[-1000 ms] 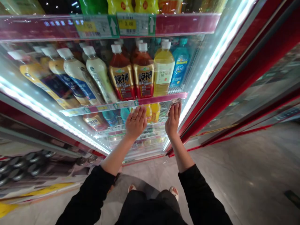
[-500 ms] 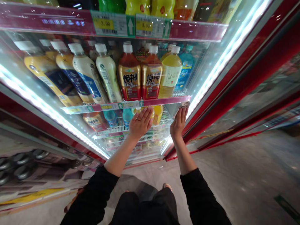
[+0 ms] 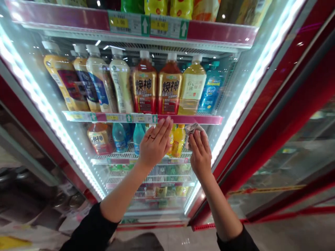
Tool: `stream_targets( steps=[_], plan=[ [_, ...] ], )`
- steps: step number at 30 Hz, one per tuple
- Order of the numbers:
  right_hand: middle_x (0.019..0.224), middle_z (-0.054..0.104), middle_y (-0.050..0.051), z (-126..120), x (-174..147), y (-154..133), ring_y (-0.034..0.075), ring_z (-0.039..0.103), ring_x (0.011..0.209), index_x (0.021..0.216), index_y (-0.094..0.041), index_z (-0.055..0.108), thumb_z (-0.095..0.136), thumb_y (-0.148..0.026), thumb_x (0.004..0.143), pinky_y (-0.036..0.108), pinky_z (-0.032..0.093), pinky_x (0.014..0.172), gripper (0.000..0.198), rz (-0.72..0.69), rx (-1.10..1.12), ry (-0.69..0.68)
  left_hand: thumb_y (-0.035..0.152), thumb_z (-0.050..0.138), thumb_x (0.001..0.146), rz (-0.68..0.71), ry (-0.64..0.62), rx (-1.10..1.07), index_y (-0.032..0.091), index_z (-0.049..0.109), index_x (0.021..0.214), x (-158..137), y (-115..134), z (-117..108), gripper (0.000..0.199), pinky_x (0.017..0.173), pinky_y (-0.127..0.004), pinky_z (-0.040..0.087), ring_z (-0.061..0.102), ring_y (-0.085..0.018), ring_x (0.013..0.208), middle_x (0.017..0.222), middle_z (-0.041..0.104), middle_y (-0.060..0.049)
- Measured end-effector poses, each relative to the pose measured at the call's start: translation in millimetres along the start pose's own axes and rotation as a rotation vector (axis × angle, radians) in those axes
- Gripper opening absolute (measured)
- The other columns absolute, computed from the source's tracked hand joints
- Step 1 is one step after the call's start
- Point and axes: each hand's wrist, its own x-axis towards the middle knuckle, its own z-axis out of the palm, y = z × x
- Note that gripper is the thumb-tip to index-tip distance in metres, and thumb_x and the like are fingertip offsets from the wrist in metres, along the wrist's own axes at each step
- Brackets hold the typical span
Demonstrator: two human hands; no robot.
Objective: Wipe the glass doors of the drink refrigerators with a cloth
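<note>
My left hand [image 3: 155, 141] lies flat with its fingers stretched out and close together, a ring on one finger. It appears to rest on the glass door [image 3: 167, 205] of a lit drinks cooler, below the shelf of bottles. To its right, my right hand [image 3: 201, 153] presses a crumpled greyish cloth [image 3: 193, 128] against the same glass, near the bright right-hand edge. Part of the cloth is hidden under the fingers. Behind the glass, just between the hands, stands a small yellow bottle [image 3: 178, 141].
Above the hands runs a pink shelf edge [image 3: 188, 120] with price labels. Red-labelled bottles [image 3: 144, 87] and a pale yellow drink [image 3: 193, 87] stand on it. Light strips [image 3: 237, 120] line both sides. A red door frame [image 3: 261, 139] is at the right, dark blurred goods [image 3: 28, 195] at the left.
My right hand and the cloth have moved down relative to the shelf edge and slightly inward from the right light strip. My left hand stays just below the shelf. The view has shifted closer.
</note>
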Motion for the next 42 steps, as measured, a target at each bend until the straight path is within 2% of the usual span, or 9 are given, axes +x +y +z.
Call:
stream_targets(
  steps=[6, 8, 12, 18, 24, 29, 32, 38, 42],
  plan=[
    [0.185, 0.029, -0.008, 0.8, 8.1, 7.8, 0.032, 0.026, 0.171, 0.177, -0.05, 0.014, 0.035, -0.01, 0.109, 0.067, 0.037, 0.137, 0.083, 0.137, -0.007, 0.244, 0.025, 0.042, 0.112, 0.145, -0.022, 0.019, 0.022, -0.002, 0.18, -1.9, 10.7, 19.5, 0.082, 0.144, -0.033, 0.021, 0.041, -0.017, 0.167, 0.179, 0.041, 0.0],
    [0.185, 0.029, -0.007, 5.6, 13.2, 2.0, 0.032, 0.025, 0.172, 0.177, -0.049, 0.009, 0.035, -0.011, 0.11, 0.068, 0.037, 0.137, 0.081, 0.079, -0.005, 0.25, 0.027, 0.043, 0.112, 0.161, -0.022, 0.028, 0.024, -0.003, 0.18, -2.3, 8.6, 23.5, 0.083, 0.144, -0.035, 0.021, 0.039, -0.018, 0.168, 0.182, 0.036, 0.0],
    [0.183, 0.036, -0.006, 11.9, 7.5, 0.7, 0.027, 0.029, 0.172, 0.176, -0.049, 0.001, 0.034, -0.012, 0.111, 0.063, 0.043, 0.136, 0.082, -0.099, -0.05, 0.096, 0.031, 0.045, 0.111, 0.21, -0.019, 0.003, 0.027, 0.005, 0.182, -0.7, -2.9, 24.0, 0.081, 0.145, -0.04, 0.019, 0.035, -0.021, 0.17, 0.185, 0.03, 0.002],
    [0.184, 0.036, -0.001, 25.1, 16.7, 26.4, 0.027, 0.022, 0.175, 0.18, -0.036, 0.016, 0.026, -0.007, 0.108, 0.065, 0.035, 0.139, 0.079, -0.108, -0.066, 0.263, 0.036, 0.046, 0.11, 0.301, 0.03, -0.008, 0.025, 0.029, 0.178, 7.7, -20.2, 31.7, 0.07, 0.144, -0.05, 0.019, 0.031, -0.027, 0.172, 0.185, 0.035, 0.001],
    [0.183, 0.04, -0.004, 44.2, 29.1, 5.4, 0.024, 0.024, 0.174, 0.18, -0.033, 0.02, 0.03, -0.002, 0.099, 0.058, 0.036, 0.14, 0.087, -0.201, -0.035, 0.234, 0.033, 0.051, 0.107, 0.231, 0.105, 0.012, 0.02, 0.039, 0.175, 4.8, -21.4, 45.2, 0.07, 0.145, -0.043, 0.015, 0.028, -0.026, 0.173, 0.184, 0.036, -0.001],
    [0.183, 0.039, -0.002, 31.3, -2.4, 23.5, 0.024, 0.026, 0.174, 0.179, -0.032, 0.026, 0.03, -0.001, 0.1, 0.056, 0.038, 0.14, 0.085, -0.106, -0.029, 0.234, 0.026, 0.041, 0.108, 0.239, 0.118, 0.06, 0.015, 0.028, 0.178, -21.3, -7.6, 47.0, 0.072, 0.145, -0.043, 0.019, 0.028, -0.024, 0.173, 0.186, 0.031, -0.006],
    [0.184, 0.037, -0.001, 24.7, -0.1, 28.9, 0.026, 0.024, 0.174, 0.179, -0.03, 0.026, 0.028, 0.001, 0.099, 0.058, 0.035, 0.142, 0.085, -0.034, -0.005, 0.227, 0.024, 0.036, 0.108, 0.169, 0.084, 0.076, 0.013, 0.021, 0.179, -32.3, 6.4, 46.2, 0.073, 0.145, -0.044, 0.02, 0.024, -0.022, 0.174, 0.187, 0.026, -0.007],
    [0.182, 0.036, -0.011, 15.3, 4.6, 15.2, 0.024, 0.026, 0.173, 0.178, -0.042, 0.016, 0.033, 0.001, 0.102, 0.054, 0.034, 0.144, 0.089, -0.178, 0.023, 0.084, 0.024, 0.032, 0.109, 0.077, 0.004, 0.097, 0.011, 0.023, 0.179, -39.1, 22.5, 40.0, 0.071, 0.146, -0.043, 0.019, 0.019, -0.02, 0.175, 0.187, 0.022, -0.007],
    [0.182, 0.035, -0.011, -5.1, -16.3, 37.7, 0.023, 0.03, 0.171, 0.178, -0.043, 0.019, 0.031, 0.003, 0.101, 0.052, 0.042, 0.14, 0.09, -0.186, -0.018, 0.033, 0.023, 0.033, 0.109, 0.094, -0.001, 0.083, 0.011, 0.025, 0.178, -43.8, 19.6, 42.0, 0.07, 0.145, -0.044, 0.021, 0.02, -0.021, 0.175, 0.186, 0.024, -0.008]
  ],
)
